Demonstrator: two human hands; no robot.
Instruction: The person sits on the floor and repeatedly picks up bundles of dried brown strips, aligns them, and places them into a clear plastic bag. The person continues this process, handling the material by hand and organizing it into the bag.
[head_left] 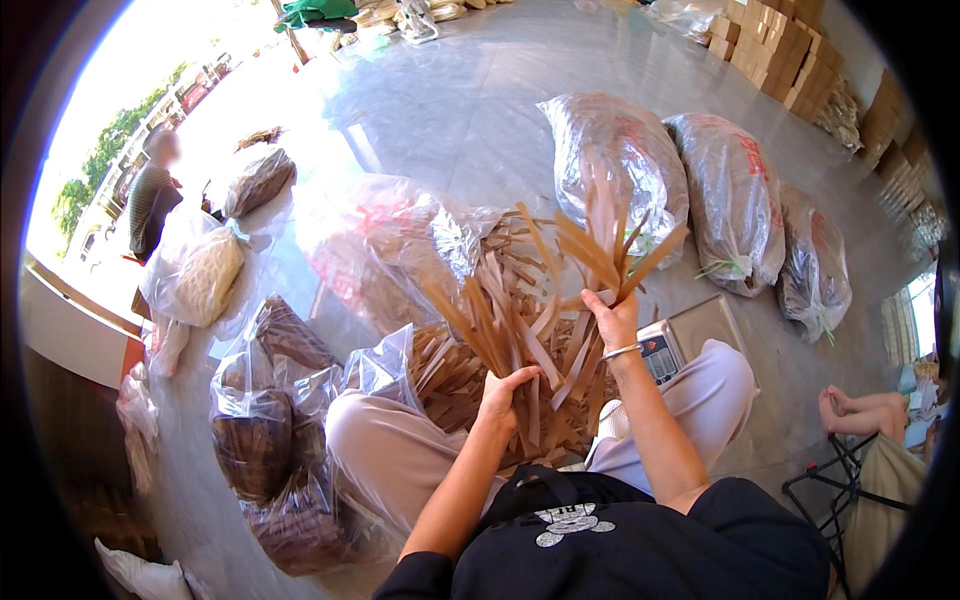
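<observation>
My left hand point(505, 400) is closed round a bunch of flat brown dried strips point(490, 315) that fan upward and also hang down below it. Farther right and a little higher, my right hand point(613, 320) grips another bunch of brown strips point(600, 255), its ends spread out above the fingers. Between my knees lies a loose heap of the same strips point(440, 370), spilling from an opened clear plastic bag point(385, 365). Both bunches are above this heap, and some strips cross between the hands. Part of each palm is hidden.
A digital scale point(710, 325) stands by my right knee. Full tied plastic bags point(725, 200) lie ahead right, dark-filled bags point(255, 430) at left. Boxes point(780, 50) are stacked far right. A person point(150, 200) is at far left; another's bare legs point(865, 412) show near a folding chair point(850, 490).
</observation>
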